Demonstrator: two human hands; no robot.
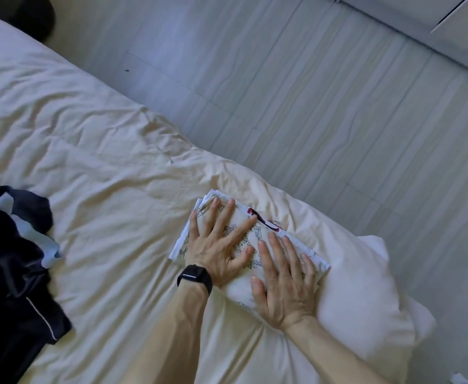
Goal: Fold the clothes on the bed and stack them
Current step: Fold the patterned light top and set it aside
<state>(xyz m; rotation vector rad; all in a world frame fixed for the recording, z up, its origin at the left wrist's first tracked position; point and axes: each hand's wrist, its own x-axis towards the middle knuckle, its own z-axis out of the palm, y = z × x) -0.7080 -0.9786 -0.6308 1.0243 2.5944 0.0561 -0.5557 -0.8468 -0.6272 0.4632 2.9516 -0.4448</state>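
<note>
At the far left of my view, a heap of dark clothes (11, 273) lies unfolded on the bed (102, 162), with a pale blue piece (50, 246) showing at its right edge. Cream, wrinkled bedding stretches between that heap and the hands, well apart from both.

Next I see the left hand (216, 250), a black watch (195, 278) on its wrist. Its fingers (228, 210) are straight and spread wide, lying flat on a folded white garment (257, 234) printed with small dark outline figures and a red mark near its far edge. That garment sits near the bed's right edge, on a puffed corner of the bedding.

Just beside it, the right hand (285, 284) presses on the near right part of the same garment, fingers also straight and splayed, gripping nothing. The two hands lie close together; I cannot tell whether they touch.

To the right, pale grey floor (324, 106) runs along the bed.
</note>
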